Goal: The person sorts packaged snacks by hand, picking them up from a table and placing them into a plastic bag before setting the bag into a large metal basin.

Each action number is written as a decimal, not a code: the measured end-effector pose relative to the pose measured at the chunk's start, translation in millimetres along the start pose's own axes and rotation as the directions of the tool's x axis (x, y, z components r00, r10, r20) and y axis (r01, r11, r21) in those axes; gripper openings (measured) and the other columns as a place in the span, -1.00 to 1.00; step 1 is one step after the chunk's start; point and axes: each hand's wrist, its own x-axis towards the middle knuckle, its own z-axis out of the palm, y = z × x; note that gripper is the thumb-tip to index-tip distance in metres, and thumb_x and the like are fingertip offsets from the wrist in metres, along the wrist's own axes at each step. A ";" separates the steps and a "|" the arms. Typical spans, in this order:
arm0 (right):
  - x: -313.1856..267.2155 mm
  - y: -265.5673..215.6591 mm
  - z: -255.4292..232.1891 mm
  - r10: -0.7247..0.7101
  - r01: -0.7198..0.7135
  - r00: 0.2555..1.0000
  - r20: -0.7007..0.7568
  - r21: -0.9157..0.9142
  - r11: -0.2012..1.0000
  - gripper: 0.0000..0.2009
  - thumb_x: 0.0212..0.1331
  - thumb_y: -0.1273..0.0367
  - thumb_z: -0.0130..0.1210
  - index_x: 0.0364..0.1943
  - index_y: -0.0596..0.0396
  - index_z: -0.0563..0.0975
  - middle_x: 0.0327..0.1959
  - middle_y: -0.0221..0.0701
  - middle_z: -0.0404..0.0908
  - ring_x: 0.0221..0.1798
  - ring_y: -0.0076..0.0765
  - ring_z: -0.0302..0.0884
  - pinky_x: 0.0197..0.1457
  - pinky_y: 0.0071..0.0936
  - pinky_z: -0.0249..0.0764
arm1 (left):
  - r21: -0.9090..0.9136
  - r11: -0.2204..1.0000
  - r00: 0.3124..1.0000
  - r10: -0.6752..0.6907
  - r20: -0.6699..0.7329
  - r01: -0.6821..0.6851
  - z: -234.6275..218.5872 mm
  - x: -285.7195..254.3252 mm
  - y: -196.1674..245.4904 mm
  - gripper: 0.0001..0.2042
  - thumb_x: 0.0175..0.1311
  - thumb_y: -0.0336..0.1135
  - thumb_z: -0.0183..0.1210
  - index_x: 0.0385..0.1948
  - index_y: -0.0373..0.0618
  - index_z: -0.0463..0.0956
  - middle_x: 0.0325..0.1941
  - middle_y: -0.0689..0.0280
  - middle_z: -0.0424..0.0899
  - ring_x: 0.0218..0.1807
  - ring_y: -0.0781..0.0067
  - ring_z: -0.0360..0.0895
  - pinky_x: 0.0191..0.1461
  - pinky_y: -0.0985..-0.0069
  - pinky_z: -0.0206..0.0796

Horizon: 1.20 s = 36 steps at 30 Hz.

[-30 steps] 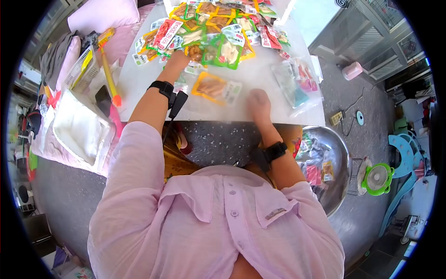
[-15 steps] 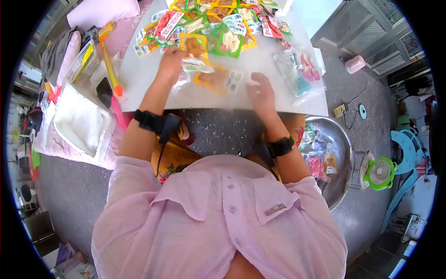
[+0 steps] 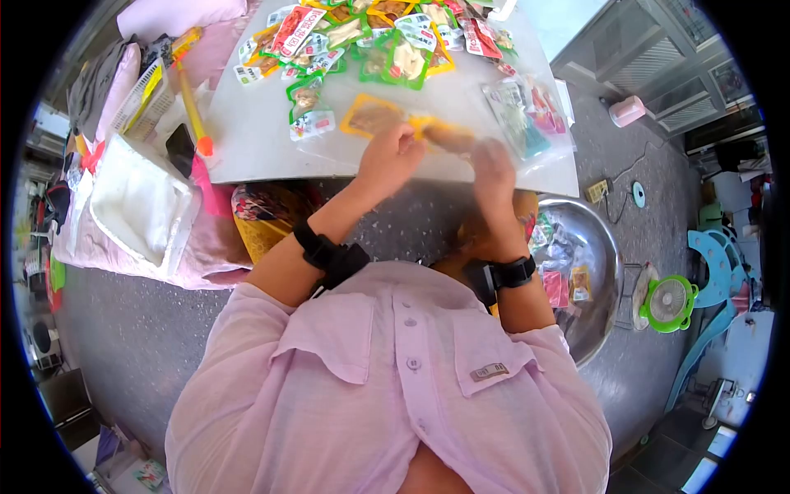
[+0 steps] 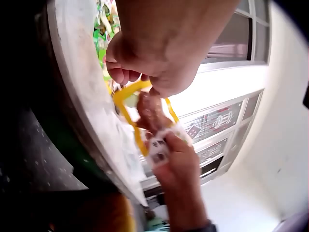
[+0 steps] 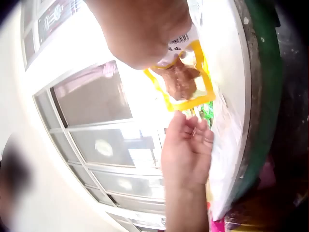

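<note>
A clear, yellow-edged food packet [image 3: 449,138] with a brown meaty piece inside is above the near part of the white table [image 3: 247,148]. My right hand [image 3: 494,174] grips its white printed end, with the thumb across the print in the left wrist view. At the opposite yellow edge is my left hand [image 3: 387,160], its fingers loosely curled and the thumb tip right at that edge [image 5: 174,107]. Just beyond the left hand lies another yellow-edged packet [image 3: 372,115]. A green-edged packet [image 3: 306,97] lies farther left.
Several colourful food packets [image 3: 350,34] are piled at the table's far side. Clear plastic bags [image 3: 522,119] lie at its right. A metal basin [image 3: 605,272] with packets stands on the floor at the right; a white foam box [image 3: 136,202] is at the left.
My left hand drew a yellow-edged packet out of the pile and brought it rightward and nearer. My right hand, formerly empty, now holds the packet's printed end.
</note>
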 end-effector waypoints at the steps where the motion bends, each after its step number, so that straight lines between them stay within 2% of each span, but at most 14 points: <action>1: 1.6 1.4 -6.7 0.384 -0.385 0.922 0.042 0.173 0.906 -0.84 0.01 0.50 -0.10 -0.28 0.19 0.35 -0.39 -0.30 0.45 -0.40 -0.40 0.43 -0.33 -0.51 0.37 | 0.168 0.985 0.999 0.038 0.010 -0.040 -0.3 -3.4 -6.0 -0.76 -0.04 -0.24 0.08 -0.42 -0.20 0.34 -0.38 0.22 0.40 -0.34 0.38 0.41 -0.30 0.50 0.27; 2: 1.6 -0.6 -10.4 0.515 -0.479 0.856 0.050 0.454 0.751 -0.83 0.01 0.51 -0.11 -0.26 0.18 0.35 -0.38 -0.34 0.45 -0.39 -0.44 0.43 -0.32 -0.51 0.38 | 0.330 0.940 0.997 0.077 0.025 -0.081 -0.9 -5.9 -10.2 -0.74 -0.06 -0.22 0.09 -0.42 -0.21 0.35 -0.38 0.18 0.40 -0.34 0.32 0.41 -0.30 0.46 0.27; 3: 1.6 -1.4 -12.3 0.625 -0.504 0.774 0.098 0.692 0.516 -0.82 0.02 0.51 -0.12 -0.24 0.17 0.34 -0.36 -0.38 0.45 -0.38 -0.47 0.43 -0.30 -0.52 0.39 | 0.484 0.866 0.992 0.116 0.047 -0.124 -0.6 -6.8 -12.3 -0.72 -0.08 -0.20 0.09 -0.42 -0.21 0.35 -0.39 0.14 0.40 -0.35 0.26 0.42 -0.30 0.43 0.27; 6: -3.8 18.0 -16.4 0.637 -0.543 0.750 0.180 0.717 0.437 -0.80 0.02 0.53 -0.13 -0.22 0.17 0.33 -0.35 -0.39 0.45 -0.36 -0.43 0.44 -0.29 -0.49 0.41 | 0.572 0.815 0.994 0.039 0.104 -0.091 3.5 -12.2 -15.1 -0.73 -0.12 -0.18 0.05 -0.45 -0.19 0.37 -0.39 0.09 0.40 -0.37 0.08 0.39 -0.31 0.31 0.25; 9: -7.4 21.6 -15.8 0.648 -0.560 0.720 0.250 0.760 0.330 -0.79 0.01 0.54 -0.14 -0.21 0.20 0.32 -0.33 -0.35 0.45 -0.33 -0.38 0.46 -0.28 -0.47 0.42 | 0.620 0.781 0.993 -0.002 0.120 -0.074 8.4 -7.4 -13.9 -0.79 -0.11 -0.24 0.00 -0.53 -0.19 0.37 -0.44 0.09 0.41 -0.37 0.06 0.38 -0.33 0.26 0.24; 12: -10.2 26.0 -12.6 0.670 -0.583 0.678 0.303 0.777 0.239 -0.78 0.01 0.54 -0.15 -0.20 0.21 0.32 -0.31 -0.31 0.45 -0.30 -0.34 0.46 -0.26 -0.43 0.42 | 0.602 0.797 0.994 -0.026 0.106 -0.043 12.9 -2.9 -17.3 -0.83 -0.11 -0.29 -0.02 -0.60 -0.21 0.35 -0.46 0.07 0.41 -0.37 0.05 0.37 -0.33 0.26 0.22; 15: -11.7 17.7 -9.7 0.649 -0.589 0.664 0.371 0.794 0.149 -0.77 0.00 0.55 -0.15 -0.19 0.22 0.31 -0.30 -0.28 0.44 -0.28 -0.31 0.45 -0.24 -0.39 0.42 | 0.449 0.892 0.994 -0.093 0.049 0.061 9.9 -0.8 -16.3 -0.84 -0.10 -0.32 -0.04 -0.59 -0.24 0.35 -0.48 0.05 0.41 -0.37 0.05 0.37 -0.34 0.28 0.21; 22: -14.6 12.5 3.1 0.681 -0.692 0.608 0.408 0.693 0.202 -0.77 -0.01 0.56 -0.15 -0.20 0.23 0.31 -0.31 -0.25 0.44 -0.30 -0.28 0.45 -0.24 -0.39 0.43 | 0.355 0.934 0.998 0.053 -0.023 -0.041 14.4 -1.2 -32.3 -0.85 -0.02 -0.32 -0.11 -0.56 -0.21 0.35 -0.46 0.05 0.40 -0.33 0.03 0.34 -0.31 0.25 0.18; 25: -12.8 18.3 6.7 0.561 -0.700 0.650 0.512 0.691 0.181 -0.78 -0.02 0.56 -0.15 -0.22 0.26 0.32 -0.33 -0.25 0.45 -0.34 -0.28 0.47 -0.28 -0.40 0.44 | 0.342 0.937 0.994 0.096 -0.049 -0.074 17.2 -4.6 -30.7 -0.87 -0.04 -0.36 -0.05 -0.58 -0.24 0.36 -0.52 0.07 0.40 -0.36 0.07 0.35 -0.34 0.31 0.19; 28: 1.4 14.8 13.1 0.547 -0.780 0.601 0.582 0.577 0.242 -0.79 -0.02 0.56 -0.14 -0.23 0.29 0.32 -0.34 -0.24 0.45 -0.37 -0.27 0.47 -0.32 -0.39 0.45 | 0.405 0.907 0.991 0.132 -0.020 -0.113 18.8 -9.9 -20.6 -0.88 -0.03 -0.35 -0.05 -0.59 -0.21 0.34 -0.53 0.10 0.41 -0.39 0.07 0.36 -0.38 0.29 0.19; 30: 11.5 15.1 22.8 0.468 -0.788 0.613 0.637 0.448 0.423 -0.79 -0.02 0.56 -0.13 -0.24 0.30 0.32 -0.35 -0.23 0.45 -0.38 -0.27 0.48 -0.33 -0.39 0.45 | 0.443 0.880 0.981 0.194 -0.005 -0.172 18.4 -12.2 -10.9 -0.89 -0.02 -0.34 -0.05 -0.59 -0.18 0.34 -0.53 0.12 0.41 -0.43 0.07 0.37 -0.41 0.27 0.20; 32: 20.6 7.4 33.5 0.538 -0.868 0.497 0.680 0.398 0.298 -0.78 -0.04 0.55 -0.12 -0.25 0.30 0.33 -0.35 -0.21 0.45 -0.37 -0.27 0.47 -0.33 -0.40 0.45 | 0.495 0.854 0.984 0.176 0.016 -0.160 19.4 -11.3 -11.1 -0.89 -0.02 -0.34 -0.06 -0.59 -0.16 0.33 -0.53 0.13 0.41 -0.46 0.07 0.37 -0.43 0.25 0.20; 35: 18.9 19.6 51.9 0.384 -0.844 0.534 0.753 0.445 0.301 -0.78 -0.06 0.51 -0.10 -0.27 0.30 0.34 -0.38 -0.22 0.46 -0.39 -0.29 0.48 -0.39 -0.44 0.45 | 0.533 0.834 0.987 0.159 0.020 -0.145 18.1 -12.6 -11.0 -0.89 -0.01 -0.33 -0.07 -0.58 -0.15 0.33 -0.53 0.14 0.41 -0.47 0.07 0.38 -0.43 0.24 0.21; 36: 19.8 13.1 46.5 0.423 -0.823 0.549 0.721 0.379 0.422 -0.80 -0.07 0.50 -0.10 -0.31 0.30 0.36 -0.43 -0.25 0.45 -0.45 -0.34 0.46 -0.46 -0.48 0.43 | 0.538 0.831 0.988 0.155 0.019 -0.141 17.3 -14.4 -11.2 -0.89 -0.01 -0.32 -0.08 -0.58 -0.15 0.33 -0.53 0.14 0.41 -0.47 0.07 0.38 -0.43 0.24 0.21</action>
